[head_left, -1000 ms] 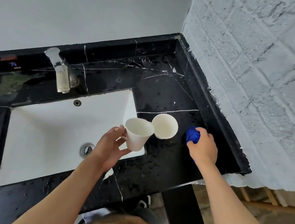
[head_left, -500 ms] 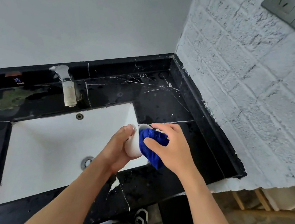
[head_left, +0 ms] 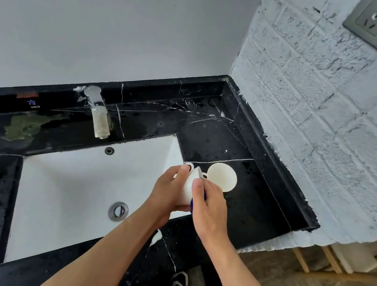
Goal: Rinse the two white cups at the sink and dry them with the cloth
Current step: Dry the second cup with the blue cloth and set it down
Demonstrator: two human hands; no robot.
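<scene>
The person stands at the sink (head_left: 63, 189) and holds one white cup (head_left: 188, 188) above its right edge, between both hands. The left hand (head_left: 167, 192) is wrapped round the body of the cup, with the thumb up near the handle (head_left: 190, 166). The right hand (head_left: 208, 207) is closed on the blue cloth (head_left: 191, 203) and presses it against the side of the cup; only a small strip of the cloth shows under the fingers. The second cup (head_left: 222, 176) stands on the black tabletop (head_left: 259, 199) just beside the held one, mouth up; I cannot tell if the two touch. I judge that the cup is light and stiff, probably ceramic, so it can chip if it knocks the stone edge or the other cup. The tabletop has water drops, so the cup may be wet and slippery. The safest hold seems to be round the body with the whole palm, or a finger through the handle, while the soft cloth folds easily and can be pushed inside.
</scene>
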